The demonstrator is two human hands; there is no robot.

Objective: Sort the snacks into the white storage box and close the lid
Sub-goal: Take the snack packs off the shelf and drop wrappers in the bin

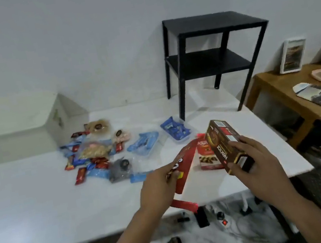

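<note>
Both hands are busy, the left hand (161,181) gripping a red snack box (184,166) and the right hand (246,158) a brown one (221,143), while most snacks (95,153) lie loose on the table (42,204) beside the white storage box (13,124) (apparently lidded), so sorting has barely begun.

A white plastic storage box (14,126) sits at the white table's far left, lid shut. Small red, blue and clear snack packets (95,155) lie heaped just beside it. Nearer, a dark brown cardboard biscuit box (223,144) and a flat red carton (185,159) are held tilted above the table, with a red-and-white snack box (206,156) standing behind them.
</note>
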